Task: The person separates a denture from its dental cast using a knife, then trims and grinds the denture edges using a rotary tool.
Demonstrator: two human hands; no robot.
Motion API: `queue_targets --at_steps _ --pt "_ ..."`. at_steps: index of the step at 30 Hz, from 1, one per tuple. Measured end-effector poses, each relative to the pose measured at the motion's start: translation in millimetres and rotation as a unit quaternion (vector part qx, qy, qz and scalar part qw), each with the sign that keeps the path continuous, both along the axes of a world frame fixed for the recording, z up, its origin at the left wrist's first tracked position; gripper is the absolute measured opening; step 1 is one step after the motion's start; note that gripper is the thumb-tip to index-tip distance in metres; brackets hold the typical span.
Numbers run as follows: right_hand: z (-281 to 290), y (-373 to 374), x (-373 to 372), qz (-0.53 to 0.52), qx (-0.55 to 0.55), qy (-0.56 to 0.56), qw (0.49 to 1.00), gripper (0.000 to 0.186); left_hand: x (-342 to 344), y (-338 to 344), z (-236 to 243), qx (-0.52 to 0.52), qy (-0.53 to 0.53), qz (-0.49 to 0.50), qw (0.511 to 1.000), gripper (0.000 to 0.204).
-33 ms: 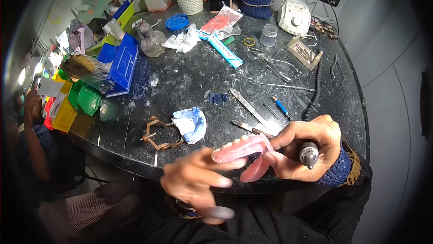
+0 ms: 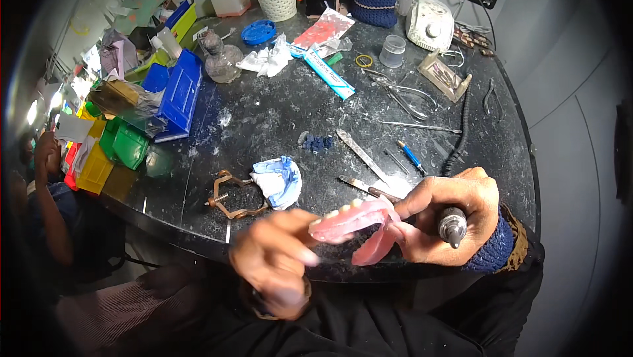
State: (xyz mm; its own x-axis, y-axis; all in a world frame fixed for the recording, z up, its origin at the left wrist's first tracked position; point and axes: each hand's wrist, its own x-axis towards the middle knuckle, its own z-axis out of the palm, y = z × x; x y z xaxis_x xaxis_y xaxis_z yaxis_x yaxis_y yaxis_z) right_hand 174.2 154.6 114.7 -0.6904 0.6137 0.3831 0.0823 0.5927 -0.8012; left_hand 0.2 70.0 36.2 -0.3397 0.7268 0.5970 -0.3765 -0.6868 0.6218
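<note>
My right hand [image 2: 455, 218] is closed, pinching a pink denture [image 2: 349, 220] with cream teeth between thumb and forefinger. Wrapped in the same hand is a metal rotary handpiece [image 2: 453, 226], its tip pointing towards me. To the left of the denture is my left hand [image 2: 273, 258], blurred by motion. Its thumb and forefinger are spread and nothing shows between them; some fingers reach close to the denture's left end, and contact there cannot be made out. On the bench beyond lie a blue and white dental cast [image 2: 283, 184] and a brass-coloured articulator frame [image 2: 223, 193].
A wax knife [image 2: 359, 152], a blue pencil [image 2: 411, 157] and pliers [image 2: 405, 97] lie on the black bench [image 2: 264, 119]. A coiled cord [image 2: 459, 139] runs along the right. Coloured bins [image 2: 181, 96] stand left, near another person's arm [image 2: 53, 198].
My left hand has drawn back a little to the left, with its thumb and forefinger pulled away from the denture. My right hand, the denture and the handpiece have hardly moved.
</note>
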Motion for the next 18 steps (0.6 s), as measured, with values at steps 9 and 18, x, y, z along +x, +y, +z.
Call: queue_targets --at_steps 9,18 --pt "-1 1 5 0.003 0.032 -0.002 0.999 0.013 -15 10 27 -0.275 0.12 -0.222 0.928 0.087" --pt "-2 5 5 0.043 0.034 -0.006 0.998 0.017 -28 11 21 -0.296 -0.002 -0.425 0.855 0.08"
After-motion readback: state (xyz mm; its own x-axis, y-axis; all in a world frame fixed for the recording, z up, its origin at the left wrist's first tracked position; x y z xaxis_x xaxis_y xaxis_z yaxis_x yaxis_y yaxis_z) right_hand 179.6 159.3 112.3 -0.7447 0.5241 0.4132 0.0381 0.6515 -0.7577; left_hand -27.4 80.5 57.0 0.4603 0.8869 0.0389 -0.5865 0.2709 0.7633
